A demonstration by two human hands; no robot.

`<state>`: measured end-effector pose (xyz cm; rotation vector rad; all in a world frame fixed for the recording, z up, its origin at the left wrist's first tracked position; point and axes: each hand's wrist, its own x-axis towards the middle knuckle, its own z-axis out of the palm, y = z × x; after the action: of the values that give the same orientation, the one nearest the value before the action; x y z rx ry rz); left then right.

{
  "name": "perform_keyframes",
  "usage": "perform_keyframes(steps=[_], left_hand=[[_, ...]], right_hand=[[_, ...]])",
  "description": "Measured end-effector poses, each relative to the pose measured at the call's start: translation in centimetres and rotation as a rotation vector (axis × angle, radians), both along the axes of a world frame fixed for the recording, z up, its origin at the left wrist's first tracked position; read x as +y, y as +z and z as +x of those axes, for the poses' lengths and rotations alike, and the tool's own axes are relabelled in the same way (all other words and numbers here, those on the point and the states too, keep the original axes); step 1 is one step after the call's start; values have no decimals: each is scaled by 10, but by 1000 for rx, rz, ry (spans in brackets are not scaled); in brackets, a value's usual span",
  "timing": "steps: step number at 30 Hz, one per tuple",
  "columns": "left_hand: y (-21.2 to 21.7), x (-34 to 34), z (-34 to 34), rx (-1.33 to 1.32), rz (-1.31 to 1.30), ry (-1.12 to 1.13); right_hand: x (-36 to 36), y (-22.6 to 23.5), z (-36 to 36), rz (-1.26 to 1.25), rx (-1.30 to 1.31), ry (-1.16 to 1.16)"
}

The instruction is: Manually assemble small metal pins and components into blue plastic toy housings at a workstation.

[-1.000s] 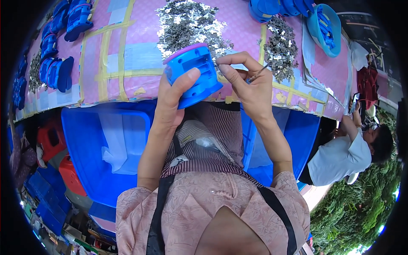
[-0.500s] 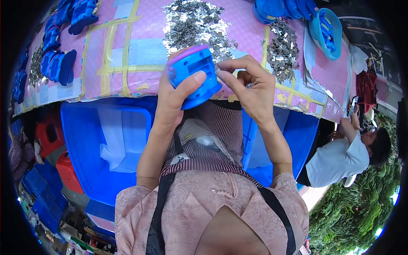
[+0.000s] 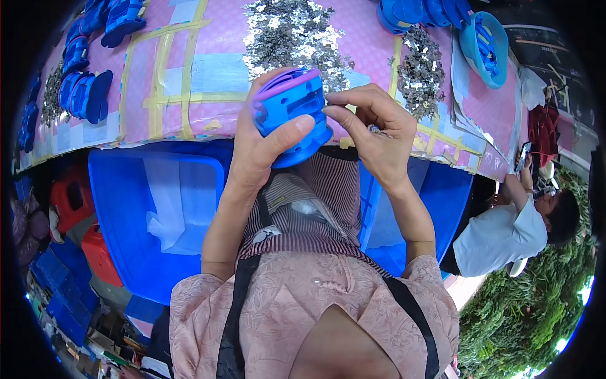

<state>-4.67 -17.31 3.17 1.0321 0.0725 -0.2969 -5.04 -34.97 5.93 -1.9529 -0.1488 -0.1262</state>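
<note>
My left hand [image 3: 262, 142] is wrapped round a blue plastic housing [image 3: 292, 104] with a purple rim, its thumb across the front. The housing is tilted, and slots and small holes show in the side facing me. At its right side my right hand [image 3: 382, 136] pinches with thumb and forefinger close to the slots. Whatever lies between those fingertips is too small to make out. More small bits show in the curled fingers of that hand. Just beyond the housing, a heap of small silvery metal pieces [image 3: 290, 38] lies on the pink table [image 3: 221, 120].
Blue housings [image 3: 88, 98] stand at the far left, more [image 3: 404, 16] at the far right. A second metal heap [image 3: 421, 76] and a light-blue bowl [image 3: 470, 41] of blue parts lie right. Blue bins [image 3: 113, 215] flank my lap. A person [image 3: 505, 234] holds a phone at right.
The housing has turned and tilted in my left hand, so more of its purple rim shows. My right hand has shifted slightly right, still pinching beside it.
</note>
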Motion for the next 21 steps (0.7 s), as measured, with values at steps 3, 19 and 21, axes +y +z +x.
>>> perform_keyframes(steps=[3, 19, 21], left_hand=[[-2, 1, -1, -51, 34, -19], [-17, 7, -2, 110, -153, -247], [-14, 9, 3, 223, -99, -196]], right_hand=[[-2, 3, 1, -32, -47, 66], [-7, 7, 7, 47, -41, 303], [-1, 11, 7, -61, -5, 337]])
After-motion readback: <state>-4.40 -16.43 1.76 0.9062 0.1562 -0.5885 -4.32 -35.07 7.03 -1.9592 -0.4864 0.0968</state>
